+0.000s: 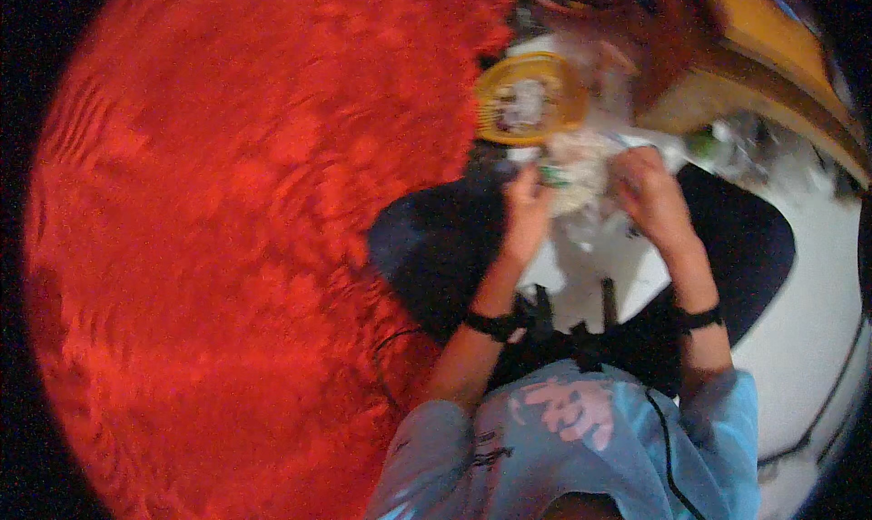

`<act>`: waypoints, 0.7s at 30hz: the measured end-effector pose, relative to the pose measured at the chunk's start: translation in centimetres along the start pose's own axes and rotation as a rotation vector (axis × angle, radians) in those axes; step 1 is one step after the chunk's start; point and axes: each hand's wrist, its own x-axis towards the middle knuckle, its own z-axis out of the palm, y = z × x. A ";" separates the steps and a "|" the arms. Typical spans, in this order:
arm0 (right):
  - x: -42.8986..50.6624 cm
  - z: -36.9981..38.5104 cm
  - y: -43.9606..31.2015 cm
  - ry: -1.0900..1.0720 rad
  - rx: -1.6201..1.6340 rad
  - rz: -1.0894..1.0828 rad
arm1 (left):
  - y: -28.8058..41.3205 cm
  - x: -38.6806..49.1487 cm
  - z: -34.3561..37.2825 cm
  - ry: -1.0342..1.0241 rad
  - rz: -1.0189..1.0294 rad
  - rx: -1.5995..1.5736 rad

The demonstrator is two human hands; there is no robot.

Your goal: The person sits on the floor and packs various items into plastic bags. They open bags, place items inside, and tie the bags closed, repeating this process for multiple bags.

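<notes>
The picture is blurred. My left hand (528, 203) is at the left of a pale, light-coloured bundle (579, 172), close to a small green item (554, 175) at its fingertips; whether it grips it is unclear. Opposite, my right hand (640, 179) has bent fingers at the bundle's right side, and what they hold is hidden. Just beyond my left hand stands a round yellow-orange plastic basket (575, 104) with whitish and dark contents. Below the bundle, between my crossed legs, lies crumpled clear plastic (586, 230) on a white surface.
A red shaggy rug (238, 213) spreads over the left side. At the upper right are a yellow and brown object (776, 36) and a blurred heap of clear and green items (736, 142). A dark cable (828, 411) runs over the white floor (783, 356) at the right.
</notes>
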 end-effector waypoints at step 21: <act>2.2 3.9 5.0 -0.020 -0.252 0.162 | -2.8 0.4 1.7 0.064 0.268 0.019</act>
